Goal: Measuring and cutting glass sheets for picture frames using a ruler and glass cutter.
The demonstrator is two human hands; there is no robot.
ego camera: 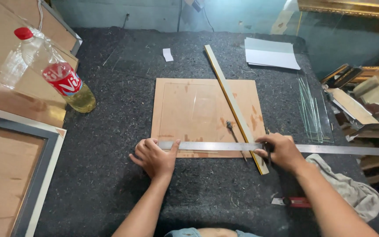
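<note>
A brown board [185, 98] lies on a dark felt table [110, 166] with a clear glass sheet [194, 109] on top of it. A long steel ruler [330, 149] crosses the board's near edge. My left hand [154, 157] presses flat on the ruler's left end. My right hand [280, 151] grips a thin cutting tool [267, 131] against the ruler at the board's right side. A long wooden straightedge [231, 98] lies diagonally over the board, and a small dark tool [231, 129] rests beside it.
A tilted plastic bottle [62, 77] with yellow liquid sits at the left, by a framed board [18, 166]. White sheets [270, 52] and a stack of glass panes [312, 109] lie right, with frame pieces [365, 96], a grey rag [352, 188] and a red tool [297, 202].
</note>
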